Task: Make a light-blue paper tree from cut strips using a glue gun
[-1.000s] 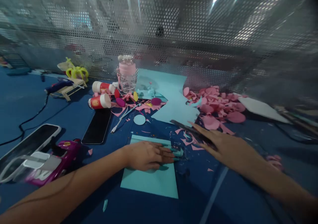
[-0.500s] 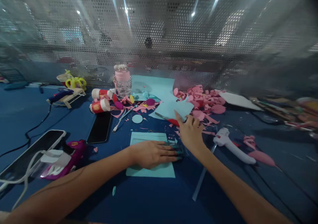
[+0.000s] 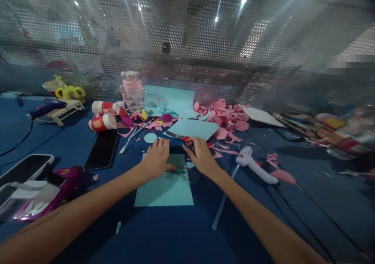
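A light-blue paper sheet (image 3: 158, 193) lies flat on the blue table in front of me. My left hand (image 3: 156, 160) is over its upper part, fingers loosely bent, thumb stretched apart above a see-through patch with dark marks; it holds nothing visible. Just beyond the sheet's right corner, my right hand (image 3: 202, 154) closes around a red-handled tool (image 3: 184, 138) with a greyish blade pointing left. Its exact kind is unclear, as my fingers cover much of it. Behind it lies another light-blue sheet (image 3: 195, 128). A pale blue paper disc (image 3: 150, 138) rests beyond my left fingers.
Pink paper scraps (image 3: 225, 115) are heaped at back right. A white glue gun (image 3: 254, 166) with a clear glue stick (image 3: 224, 201) lies right. Leftward are a black phone (image 3: 101, 150), red-and-white paper cups (image 3: 102, 122) and a purple object (image 3: 55, 195). A clear bottle (image 3: 132, 94) stands behind.
My left hand has drawn back from lying flat across the sheet, uncovering more of it. My right hand has let go of the rear paper and moved down onto the red-handled tool. The view has shifted right.
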Motion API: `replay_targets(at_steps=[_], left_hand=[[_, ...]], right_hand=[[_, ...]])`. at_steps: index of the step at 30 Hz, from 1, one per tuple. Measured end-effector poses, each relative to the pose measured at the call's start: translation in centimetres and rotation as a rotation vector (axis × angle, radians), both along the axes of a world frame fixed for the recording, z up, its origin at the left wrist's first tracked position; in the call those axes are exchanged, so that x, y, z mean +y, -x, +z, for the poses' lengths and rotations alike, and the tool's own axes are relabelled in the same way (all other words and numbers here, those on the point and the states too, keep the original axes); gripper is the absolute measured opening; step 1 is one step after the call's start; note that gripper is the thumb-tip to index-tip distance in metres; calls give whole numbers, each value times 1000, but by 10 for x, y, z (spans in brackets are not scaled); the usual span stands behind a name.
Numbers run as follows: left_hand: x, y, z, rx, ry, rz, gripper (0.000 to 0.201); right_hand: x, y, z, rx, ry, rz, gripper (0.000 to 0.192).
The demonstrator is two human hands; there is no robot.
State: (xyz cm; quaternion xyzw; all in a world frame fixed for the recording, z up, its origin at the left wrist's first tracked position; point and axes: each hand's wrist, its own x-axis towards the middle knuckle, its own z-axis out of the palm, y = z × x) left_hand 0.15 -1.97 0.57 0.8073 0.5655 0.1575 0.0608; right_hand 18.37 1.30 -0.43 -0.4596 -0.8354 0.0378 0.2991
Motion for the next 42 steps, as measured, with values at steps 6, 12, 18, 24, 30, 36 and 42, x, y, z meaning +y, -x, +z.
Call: replay_targets(at_steps=[6,12,18,24,30,36,42], left_hand=[[16,13,7,-115,289,-94,60],[23,15,9,-409,113,-133,11],[26,12,10,-923,62,-41,21],[19,0,16,-1222,533,-248,40],[19,3,15,-1330,521,-182,40],[18,4,7,-1280,431,-216,46],[8,-1,-4,-878,313,-259,38]], right_hand=[[-3,0,7,57,20,-33,26],[-3,-3,5,127,282,58,34],[-4,2,6,268,440,96,44],[-14,14,8,491,340,219,33],[-14,8,22,516,442,186,27],[3,-19,33,671,623,44,27],[16,-42,33,426,473,-117,28]])
